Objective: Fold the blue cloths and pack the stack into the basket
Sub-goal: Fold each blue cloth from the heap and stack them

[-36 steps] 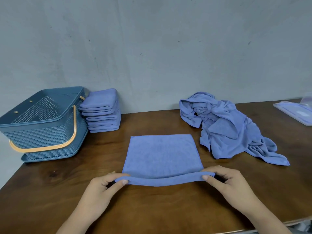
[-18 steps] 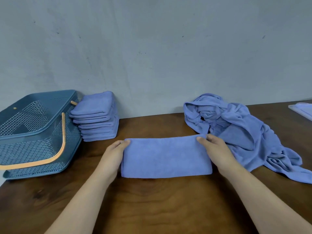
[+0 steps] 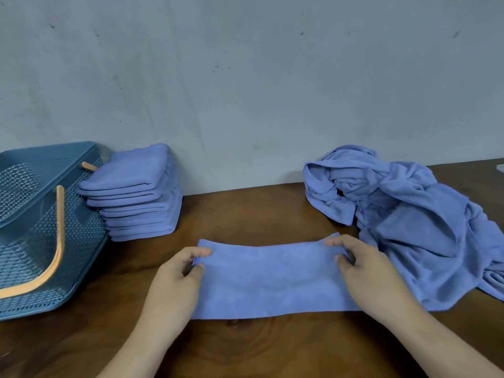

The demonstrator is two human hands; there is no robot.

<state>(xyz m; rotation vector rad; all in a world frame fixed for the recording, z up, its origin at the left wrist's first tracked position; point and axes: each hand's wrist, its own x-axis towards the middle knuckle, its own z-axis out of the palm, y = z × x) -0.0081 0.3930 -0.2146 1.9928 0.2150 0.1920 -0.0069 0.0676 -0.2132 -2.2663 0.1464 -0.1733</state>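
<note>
A blue cloth (image 3: 268, 279), folded once into a wide strip, lies on the wooden table in front of me. My left hand (image 3: 177, 279) pinches its left end between thumb and fingers. My right hand (image 3: 365, 271) pinches its right end the same way. A stack of folded blue cloths (image 3: 136, 195) stands at the back left against the wall. Beside it, at the far left, sits the blue mesh basket (image 3: 32, 241) with an orange handle. A heap of unfolded blue cloths (image 3: 409, 214) lies at the back right, its near edge touching the strip.
The brown wooden table (image 3: 245, 350) runs up to a grey wall. A pale object (image 3: 500, 168) peeks in at the right edge.
The cloth's near edge was carried over to the far edge, halving it. Since then both hands have shifted from the far corners to pinching the strip's short ends.
</note>
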